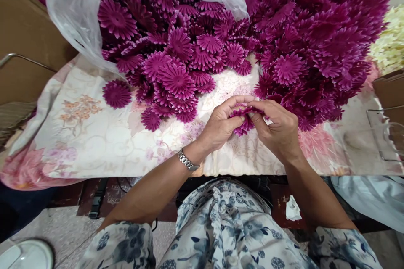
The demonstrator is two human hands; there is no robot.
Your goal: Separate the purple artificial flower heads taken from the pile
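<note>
Between my two hands, just above the floral cloth [94,151], is a purple artificial flower [243,126] with toothed petals. My left hand [222,122], with a metal watch at its wrist, pinches the flower's left side between thumb and fingers. From the right, my right hand [277,126] grips it with thumb and forefinger, the fingertips of both hands nearly meeting. The flower's centre is partly hidden by my fingers. Loose purple flower heads [176,80] spill out of a clear plastic bag [75,21] beyond my left hand.
A tall heap of purple flowers [318,38] rises at the right, close to my right hand. One flower head [116,93] lies apart at the left. Cardboard boxes [28,29] flank the table, and cream flowers [389,42] stand at the far right.
</note>
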